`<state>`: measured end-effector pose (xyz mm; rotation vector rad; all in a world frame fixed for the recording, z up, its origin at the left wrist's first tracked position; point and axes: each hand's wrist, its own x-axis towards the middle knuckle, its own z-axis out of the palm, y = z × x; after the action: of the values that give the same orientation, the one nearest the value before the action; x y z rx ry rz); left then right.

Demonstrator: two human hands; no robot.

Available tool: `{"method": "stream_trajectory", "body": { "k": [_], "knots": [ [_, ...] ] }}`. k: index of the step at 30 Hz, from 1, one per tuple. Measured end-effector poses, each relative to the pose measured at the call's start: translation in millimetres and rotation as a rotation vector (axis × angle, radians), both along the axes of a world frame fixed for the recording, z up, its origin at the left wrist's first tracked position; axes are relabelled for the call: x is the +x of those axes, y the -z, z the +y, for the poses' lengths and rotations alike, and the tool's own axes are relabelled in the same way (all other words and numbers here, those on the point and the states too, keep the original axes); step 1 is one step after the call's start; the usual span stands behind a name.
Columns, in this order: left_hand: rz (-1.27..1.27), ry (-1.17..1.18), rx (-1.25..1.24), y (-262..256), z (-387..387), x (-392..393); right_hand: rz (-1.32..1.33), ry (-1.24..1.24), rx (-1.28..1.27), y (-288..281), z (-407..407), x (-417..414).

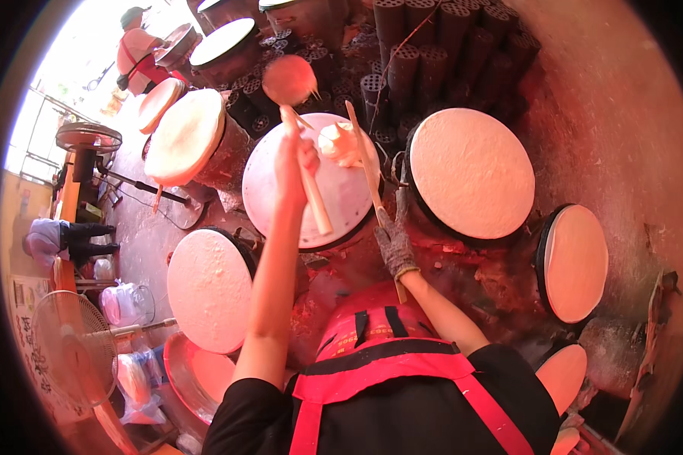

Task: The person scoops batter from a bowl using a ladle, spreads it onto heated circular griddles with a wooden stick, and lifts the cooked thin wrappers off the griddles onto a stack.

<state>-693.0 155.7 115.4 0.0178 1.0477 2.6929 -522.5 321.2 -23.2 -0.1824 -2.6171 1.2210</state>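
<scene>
My bare left hand [296, 170] is raised above a round griddle [267, 187]. It grips the pale wooden handle of a ladle-like tool [289, 79]. The tool's round head is blurred, with thin strands hanging from its edge. A glossy, pale mound of batter or dough [341, 145] sits on the griddle's far right part. My right hand [395, 247], in a grey knit glove, holds a long, thin wooden stick [365, 153] that slants across the griddle's right edge. My fingers partly hide both grips.
Several round griddles covered with pale sheets surround me, including one at right [472, 173] and one at left [210, 290]. Honeycomb coal briquettes [404, 74] stand stacked beyond. Pedestal fans [74, 347], a red-rimmed basin [205, 375] and two other people [139, 57] are at left.
</scene>
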Motion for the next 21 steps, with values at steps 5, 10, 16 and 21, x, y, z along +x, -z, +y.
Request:
{"method": "stream_trajectory", "body": {
  "k": [5,10,16,21],
  "knots": [
    [-0.136,0.217,0.024,-51,-51,-10,-0.325,0.048,-0.861,17,-3,30],
    [-0.578,0.354,-0.101,12,-105,0,0.008,0.273,-1.045,40,-69,16],
    [-0.689,0.209,-0.103,47,-124,77,0.012,0.255,-0.584,7,-118,-72],
    [-0.737,0.129,-0.032,59,-149,114,0.000,-0.009,-0.531,-9,-106,-75]
  ]
}}
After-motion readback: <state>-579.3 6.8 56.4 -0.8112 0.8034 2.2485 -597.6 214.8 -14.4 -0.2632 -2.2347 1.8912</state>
